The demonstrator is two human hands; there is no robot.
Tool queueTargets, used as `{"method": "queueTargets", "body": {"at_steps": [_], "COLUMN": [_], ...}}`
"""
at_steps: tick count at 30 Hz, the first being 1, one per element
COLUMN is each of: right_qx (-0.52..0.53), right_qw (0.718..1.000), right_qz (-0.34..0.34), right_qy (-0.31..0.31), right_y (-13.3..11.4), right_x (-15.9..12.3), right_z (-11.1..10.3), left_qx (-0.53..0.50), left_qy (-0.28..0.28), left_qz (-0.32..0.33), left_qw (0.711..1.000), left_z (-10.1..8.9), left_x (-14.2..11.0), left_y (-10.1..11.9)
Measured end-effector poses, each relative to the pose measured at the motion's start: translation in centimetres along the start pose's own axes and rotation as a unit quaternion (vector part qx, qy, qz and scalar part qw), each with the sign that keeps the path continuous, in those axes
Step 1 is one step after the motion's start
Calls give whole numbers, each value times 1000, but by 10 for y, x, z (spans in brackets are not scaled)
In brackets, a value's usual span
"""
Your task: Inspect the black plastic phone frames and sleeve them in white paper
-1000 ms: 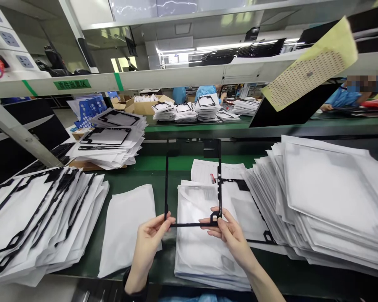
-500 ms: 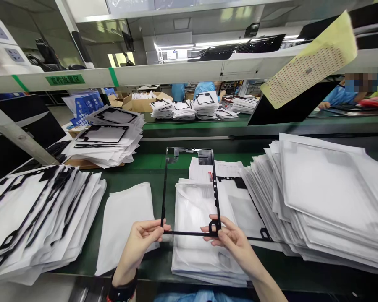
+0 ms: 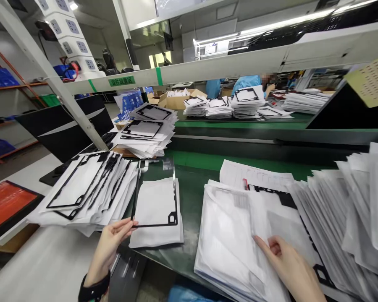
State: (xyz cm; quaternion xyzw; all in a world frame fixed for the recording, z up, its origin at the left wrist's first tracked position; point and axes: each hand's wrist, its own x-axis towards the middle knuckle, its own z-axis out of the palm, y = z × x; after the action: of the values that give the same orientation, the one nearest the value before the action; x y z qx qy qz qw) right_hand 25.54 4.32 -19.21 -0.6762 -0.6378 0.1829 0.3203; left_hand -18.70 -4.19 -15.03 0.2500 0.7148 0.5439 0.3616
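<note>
My left hand (image 3: 113, 241), wearing a black wristband, pinches the lower left corner of a thin black rectangular frame (image 3: 156, 226). The frame is held over a white sleeve (image 3: 154, 203) lying on the green bench; whether the two touch, I cannot tell. Over the right side of a stack of translucent white sleeves (image 3: 227, 226) is my right hand (image 3: 286, 260), its index finger stretched out and its other fingers partly curled, with nothing seen in it. Another black frame (image 3: 323, 274) lies on white material beside that hand, partly covered.
A pile of sleeves with black frames (image 3: 82, 180) stands at the left, another pile (image 3: 148, 134) behind it. Tall sleeve stacks (image 3: 334, 209) lean at the right. A printed paper (image 3: 255, 172) lies behind the centre stack. A white rail (image 3: 208, 73) crosses above the bench; coworkers sit beyond.
The view has turned left. My left hand has carried the black frame leftward over the single sleeve. My right hand has let go of the frame and moved to the centre stack.
</note>
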Motion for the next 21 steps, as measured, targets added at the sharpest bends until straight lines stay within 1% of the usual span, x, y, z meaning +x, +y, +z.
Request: {"method": "queueTargets", "body": {"at_steps": [2, 3, 5, 7, 8, 9, 10, 11, 12, 13, 15, 17, 18, 19, 20, 21], "right_qx": [-29, -28, -24, -19, -12, -2, 13, 35, 61, 93, 162, 227, 257, 284, 308, 332], "right_qw": [999, 999, 999, 999, 999, 998, 997, 995, 993, 990, 981, 968, 962, 955, 947, 940], "right_qz": [-20, -28, -31, -29, -28, -27, -28, -31, -37, -42, -46, -37, -29, -21, -13, -3], "right_qy": [-31, -35, -20, 12, 33, 54, 73, 87, 95, 98, 99, 96, 93, 89, 85, 84], "right_y": [-1, -2, -5, -10, -14, -18, -23, -28, -34, -39, -50, -59, -63, -66, -68, -70], "right_x": [2, 2, 1, -1, -2, -3, -5, -6, -8, -10, -14, -18, -20, -21, -22, -22], "right_z": [3, 4, 4, -1, -4, -7, -11, -15, -19, -23, -32, -42, -47, -52, -56, -58], "left_qx": [53, 83, 150, 213, 240, 256, 248, 219, 177, 114, 43, -3, -25, -45, -64, -82], "left_qy": [16, 24, 48, 81, 100, 119, 125, 115, 89, 40, -76, -170, -210, -246, -274, -295], "left_qz": [-22, -32, -43, -34, -13, 26, 71, 116, 155, 171, 163, 137, 120, 101, 82, 65], "left_qw": [998, 996, 987, 973, 966, 959, 958, 962, 968, 978, 983, 976, 970, 963, 956, 950], "left_z": [-3, -3, -4, -3, -1, 4, 14, 27, 46, 68, 118, 164, 183, 198, 209, 215], "left_x": [-4, -6, -11, -14, -15, -15, -15, -16, -17, -21, -33, -50, -58, -65, -72, -77], "left_y": [-13, -18, -22, -17, -12, -6, 1, 7, 11, 14, 14, 9, 6, 3, 2, 1]}}
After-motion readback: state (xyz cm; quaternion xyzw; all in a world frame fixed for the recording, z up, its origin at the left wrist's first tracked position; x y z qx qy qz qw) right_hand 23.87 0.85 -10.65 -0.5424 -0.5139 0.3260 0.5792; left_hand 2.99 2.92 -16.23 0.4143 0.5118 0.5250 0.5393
